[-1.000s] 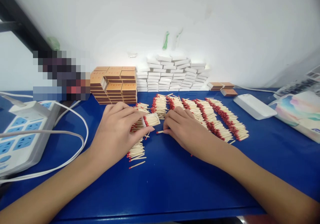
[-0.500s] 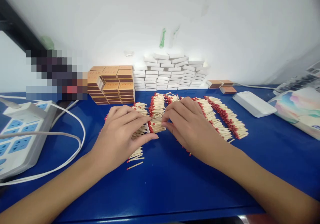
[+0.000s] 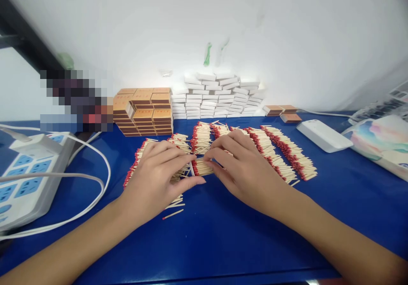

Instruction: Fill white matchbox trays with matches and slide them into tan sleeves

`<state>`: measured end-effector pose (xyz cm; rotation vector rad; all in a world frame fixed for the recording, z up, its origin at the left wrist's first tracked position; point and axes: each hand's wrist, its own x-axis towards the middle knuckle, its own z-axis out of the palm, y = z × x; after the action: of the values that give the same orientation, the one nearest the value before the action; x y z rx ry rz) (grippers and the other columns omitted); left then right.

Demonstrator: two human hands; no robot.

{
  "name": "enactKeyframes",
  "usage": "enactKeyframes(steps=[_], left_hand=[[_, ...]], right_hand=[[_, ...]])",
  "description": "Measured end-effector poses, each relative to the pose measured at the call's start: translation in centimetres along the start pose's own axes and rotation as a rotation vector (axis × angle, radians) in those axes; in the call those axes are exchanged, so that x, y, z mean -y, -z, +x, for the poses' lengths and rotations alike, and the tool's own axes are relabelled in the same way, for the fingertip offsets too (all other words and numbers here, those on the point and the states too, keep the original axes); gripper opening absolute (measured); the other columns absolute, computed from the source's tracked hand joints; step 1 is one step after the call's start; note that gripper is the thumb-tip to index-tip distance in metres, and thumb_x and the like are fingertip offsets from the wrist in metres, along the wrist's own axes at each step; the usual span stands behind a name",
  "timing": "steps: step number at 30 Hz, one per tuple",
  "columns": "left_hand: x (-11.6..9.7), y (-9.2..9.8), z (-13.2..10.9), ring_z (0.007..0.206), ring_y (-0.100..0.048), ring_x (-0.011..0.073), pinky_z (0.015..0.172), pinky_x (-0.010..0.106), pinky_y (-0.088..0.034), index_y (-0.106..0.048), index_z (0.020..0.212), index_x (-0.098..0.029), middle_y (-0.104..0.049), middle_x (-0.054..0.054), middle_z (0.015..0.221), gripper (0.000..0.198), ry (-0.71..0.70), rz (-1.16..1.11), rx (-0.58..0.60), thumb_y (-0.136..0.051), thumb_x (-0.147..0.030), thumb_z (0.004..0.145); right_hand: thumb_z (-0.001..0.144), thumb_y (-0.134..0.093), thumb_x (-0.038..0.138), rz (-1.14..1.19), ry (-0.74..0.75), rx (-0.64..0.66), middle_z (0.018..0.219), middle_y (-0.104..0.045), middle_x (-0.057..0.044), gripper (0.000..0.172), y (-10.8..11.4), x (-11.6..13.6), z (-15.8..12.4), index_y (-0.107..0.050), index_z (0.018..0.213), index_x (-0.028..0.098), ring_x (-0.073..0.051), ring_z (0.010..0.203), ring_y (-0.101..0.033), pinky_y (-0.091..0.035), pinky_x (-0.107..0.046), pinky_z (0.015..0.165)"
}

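Observation:
My left hand point(image 3: 156, 179) and my right hand point(image 3: 242, 166) meet over a small white matchbox tray point(image 3: 200, 167) filled with red-tipped matches. The left thumb and fingers are closed on the tray's left side. The right fingers are closed on its right end and press on the matches inside. Rows of loose matches point(image 3: 277, 151) lie on the blue table point(image 3: 223, 234) behind and to the right of the hands. More matches point(image 3: 135, 164) lie under and left of my left hand. One single match point(image 3: 173, 214) lies near the left wrist.
Stacks of brown matchbox sleeves point(image 3: 143, 111) and white inner trays point(image 3: 216, 96) stand against the wall. A power strip point(image 3: 28, 174) with white cables point(image 3: 79, 179) sits at the left. A white flat device point(image 3: 323, 135) and a colourful packet point(image 3: 379, 142) lie at the right.
My right hand moved from a loose match on the table up onto the tray. Both hands drew together around it, and the tray now lies on its side between my fingers.

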<state>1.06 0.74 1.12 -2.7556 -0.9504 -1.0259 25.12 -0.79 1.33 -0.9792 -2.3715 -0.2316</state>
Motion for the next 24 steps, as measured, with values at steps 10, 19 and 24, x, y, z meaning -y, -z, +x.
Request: enactKeyframes(steps=[10,19,24], left_hand=[[0.02,0.05,0.06,0.096,-0.067,0.0232,0.090,0.041,-0.046,-0.075,0.110,-0.016,-0.079,0.004,0.098,0.036,0.026,-0.018,0.021,-0.085,-0.044,0.090],[0.10,0.03,0.10,0.094,-0.069,0.0230,0.090,0.041,-0.048,-0.076,0.110,-0.018,-0.080,0.003,0.097,0.037,0.068,-0.032,0.002,-0.085,-0.046,0.089],[0.09,0.09,0.09,0.094,-0.067,0.0224,0.090,0.041,-0.047,-0.077,0.111,-0.019,-0.080,0.002,0.097,0.036,0.092,-0.041,0.010,-0.083,-0.048,0.091]], right_hand=[[0.102,-0.056,0.006,0.078,0.017,-0.007,0.106,-0.067,-0.012,0.023,0.40,0.13,-0.18,-0.074,0.110,0.019,-0.026,0.100,-0.051,-0.050,-0.047,0.093],[0.100,-0.060,0.006,0.099,0.020,-0.047,0.105,-0.067,-0.012,0.020,0.40,-0.05,-0.32,-0.075,0.107,0.016,-0.027,0.099,-0.052,-0.049,-0.047,0.090],[0.100,-0.061,0.006,0.104,0.022,-0.086,0.102,-0.066,-0.012,0.019,0.37,-0.41,-0.32,-0.075,0.110,0.014,-0.026,0.096,-0.051,-0.048,-0.047,0.090]])
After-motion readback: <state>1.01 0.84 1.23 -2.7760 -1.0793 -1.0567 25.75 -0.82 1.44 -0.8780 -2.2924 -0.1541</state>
